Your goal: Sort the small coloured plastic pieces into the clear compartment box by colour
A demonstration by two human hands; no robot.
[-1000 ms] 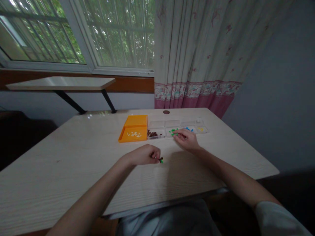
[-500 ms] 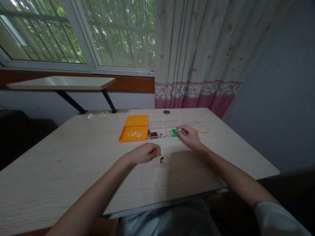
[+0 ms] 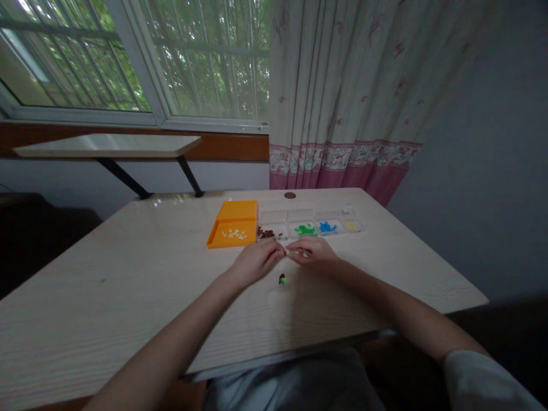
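Observation:
My left hand and my right hand meet fingertip to fingertip above the pale wooden table, both pinched on something too small to make out. Just below them a small dark and green assembled piece lies alone on the table. Behind the hands stands a clear divided tray with brown, green, blue and yellow small pieces in separate compartments. An orange tray with several white bits lies to its left.
A round brown cap sits in the table's far edge. A second table stands under the window. A patterned curtain hangs behind. The grey wall is close on the right.
My right hand has drawn back from the green compartment toward me. My left hand let go of the small dark and green piece and rose to meet the right hand's fingertips.

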